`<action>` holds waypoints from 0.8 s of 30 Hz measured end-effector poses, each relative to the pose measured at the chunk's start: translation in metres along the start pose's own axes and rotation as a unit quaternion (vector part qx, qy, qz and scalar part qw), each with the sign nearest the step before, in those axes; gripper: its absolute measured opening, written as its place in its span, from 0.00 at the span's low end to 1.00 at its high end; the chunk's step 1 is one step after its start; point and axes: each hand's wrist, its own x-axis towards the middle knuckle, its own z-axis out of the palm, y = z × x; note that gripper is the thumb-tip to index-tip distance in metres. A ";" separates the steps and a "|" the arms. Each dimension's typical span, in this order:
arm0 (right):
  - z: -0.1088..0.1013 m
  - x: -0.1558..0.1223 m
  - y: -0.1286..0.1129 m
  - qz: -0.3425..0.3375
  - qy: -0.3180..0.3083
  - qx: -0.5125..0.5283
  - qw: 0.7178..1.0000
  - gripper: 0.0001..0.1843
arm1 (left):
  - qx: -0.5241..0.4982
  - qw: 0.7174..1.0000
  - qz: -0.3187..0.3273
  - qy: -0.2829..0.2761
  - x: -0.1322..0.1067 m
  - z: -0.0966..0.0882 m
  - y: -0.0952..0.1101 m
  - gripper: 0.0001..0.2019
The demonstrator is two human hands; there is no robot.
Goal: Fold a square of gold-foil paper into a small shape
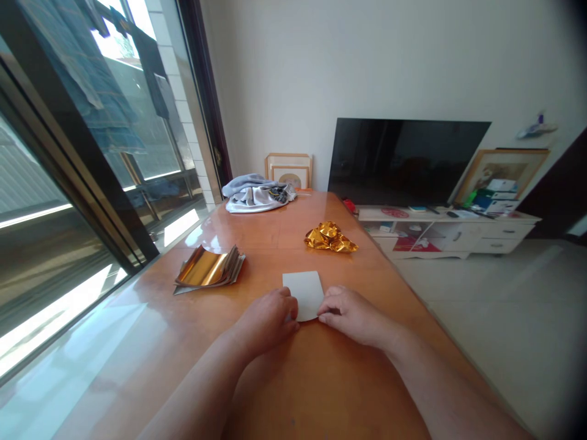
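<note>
a white sheet of paper or card [305, 296] lies flat on the orange varnished wooden counter [321, 391], its upper end square-cornered and its lower end curving, set between the two hands near the counter's middle; the left hand [263, 322] sits at the sheet's lower left edge, curled loosely with the knuckles up and the fingertips on or over the paper; the right hand [353, 316] comes in from the other side at the lower right edge, its fingers close together and only slightly bent, their tips on the sheet; neither hand is spread wide, the two stand just apart with the paper between them, and i cannot tell whether they pinch it or only press on it;

beyond the left hand, a stack of gold foil sheets [208, 269] lies with its top layer curling up; beyond the right hand sits a crumpled ball of gold foil [329, 238]; a bunched grey cloth [257, 194] lies at the far end of the counter, in front of a leaning picture frame [288, 170];

to the right, a black flat-screen television [406, 162] stands on a low white cabinet [449, 231], with a framed picture [502, 174] leaning beside it; a glass sliding door [110, 140] runs along the left side of the counter.
</note>
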 end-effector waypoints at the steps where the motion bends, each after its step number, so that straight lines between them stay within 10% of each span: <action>1: -0.001 0.000 -0.001 -0.003 -0.004 0.006 1.000 0.08 | -0.002 1.000 -0.003 -0.003 0.000 0.000 -0.001 0.02; 24: 0.020 0.007 0.013 0.155 0.067 0.027 0.985 0.08 | -0.012 0.996 -0.087 0.027 0.012 0.016 -0.028 0.14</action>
